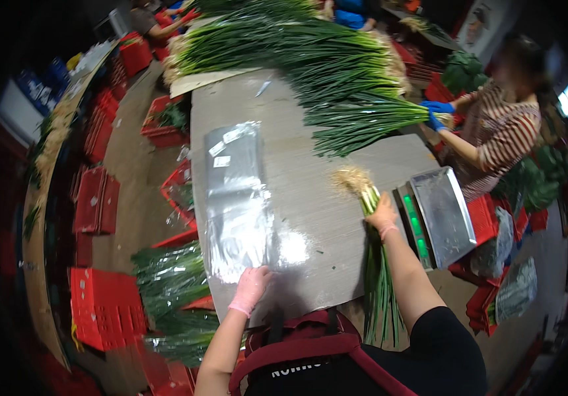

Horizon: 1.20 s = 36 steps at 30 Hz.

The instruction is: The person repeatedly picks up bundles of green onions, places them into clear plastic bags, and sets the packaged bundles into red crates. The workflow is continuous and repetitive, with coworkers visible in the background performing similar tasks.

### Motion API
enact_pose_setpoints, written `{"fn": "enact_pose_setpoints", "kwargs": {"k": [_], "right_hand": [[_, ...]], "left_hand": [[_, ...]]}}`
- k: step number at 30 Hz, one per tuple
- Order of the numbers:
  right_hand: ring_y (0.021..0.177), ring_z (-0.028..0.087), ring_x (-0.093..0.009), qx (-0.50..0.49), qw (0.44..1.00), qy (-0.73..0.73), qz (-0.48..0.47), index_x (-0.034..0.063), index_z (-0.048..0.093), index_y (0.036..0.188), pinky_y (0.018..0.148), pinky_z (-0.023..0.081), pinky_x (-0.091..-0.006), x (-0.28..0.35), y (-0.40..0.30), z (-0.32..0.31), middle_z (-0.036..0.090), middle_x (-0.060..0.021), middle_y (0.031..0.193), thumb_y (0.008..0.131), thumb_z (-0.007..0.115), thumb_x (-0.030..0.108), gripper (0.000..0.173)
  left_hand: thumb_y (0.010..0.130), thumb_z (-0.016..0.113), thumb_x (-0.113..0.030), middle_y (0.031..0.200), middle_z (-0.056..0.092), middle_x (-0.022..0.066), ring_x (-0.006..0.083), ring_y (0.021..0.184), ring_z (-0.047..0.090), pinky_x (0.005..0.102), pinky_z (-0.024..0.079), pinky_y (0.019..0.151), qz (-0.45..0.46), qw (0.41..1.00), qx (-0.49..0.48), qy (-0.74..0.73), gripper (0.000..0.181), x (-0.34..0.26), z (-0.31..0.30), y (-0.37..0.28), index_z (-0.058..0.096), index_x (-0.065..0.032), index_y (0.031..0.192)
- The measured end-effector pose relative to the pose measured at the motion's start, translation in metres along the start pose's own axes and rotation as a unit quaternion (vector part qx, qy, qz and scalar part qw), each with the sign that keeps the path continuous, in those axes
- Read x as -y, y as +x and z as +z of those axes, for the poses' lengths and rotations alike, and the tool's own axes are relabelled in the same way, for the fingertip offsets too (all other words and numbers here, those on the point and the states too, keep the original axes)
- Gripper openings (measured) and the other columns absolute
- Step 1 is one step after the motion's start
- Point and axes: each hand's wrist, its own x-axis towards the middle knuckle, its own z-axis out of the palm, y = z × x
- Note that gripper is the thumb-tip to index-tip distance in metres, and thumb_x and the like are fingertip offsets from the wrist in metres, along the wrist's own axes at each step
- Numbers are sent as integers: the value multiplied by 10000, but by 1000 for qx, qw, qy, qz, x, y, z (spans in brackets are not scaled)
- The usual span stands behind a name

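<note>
My right hand, in a thin glove, grips a bunch of green onions near its white stalks. The pale roots lie towards the middle of the metal table, and the green leaves hang over the near edge. At the near end of a stack of clear plastic bags is my left hand, in a pink glove. Its fingertips touch or almost touch the bags; whether they pinch one is hidden. Small white labels show at the stack's far end.
A digital scale with a lit green display stands right of my right arm. Heaped green onions cover the table's far side. A co-worker in blue gloves holds some there. Bagged onions and red crates flank the left.
</note>
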Motion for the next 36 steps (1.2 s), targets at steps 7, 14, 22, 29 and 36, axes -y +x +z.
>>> {"fn": "enact_pose_setpoints", "kwargs": {"k": [7,14,22,29,36], "right_hand": [[764,595,-299,2,996,-16,-84,15,397,1245,662,487,-380,54,-75,39,566,-150,872,708,568,55,565],[810,603,-349,133,962,70,-229,86,495,1118,707,487,-427,44,-149,56,604,-190,868,626,625,98,509],[822,542,-156,526,705,435,-192,33,540,1119,749,460,-284,22,-125,-38,587,-55,924,568,670,36,566],[825,507,-111,604,642,422,-209,41,542,1148,745,427,-249,45,-179,-44,548,-4,931,572,699,49,597],[744,567,-224,477,770,390,-165,39,547,1042,734,464,-331,67,-175,-48,601,-56,830,582,691,97,485]], "left_hand": [[734,540,-112,888,581,56,248,800,556,356,424,703,21,1000,17,5,220,-18,4,-1,584,-75,946],[713,535,-120,747,543,50,219,706,566,332,421,645,79,995,48,47,63,-17,24,26,555,-111,771],[784,521,-203,810,579,65,221,737,586,332,421,682,76,986,70,132,161,-39,23,35,582,-74,859],[892,476,-165,1181,509,131,223,1063,527,353,392,979,-5,961,-30,-277,355,-30,15,61,447,-28,1219],[859,460,-95,1401,300,157,260,1209,426,345,400,973,-61,985,-36,-156,551,-42,-42,46,268,-59,1375]]}}
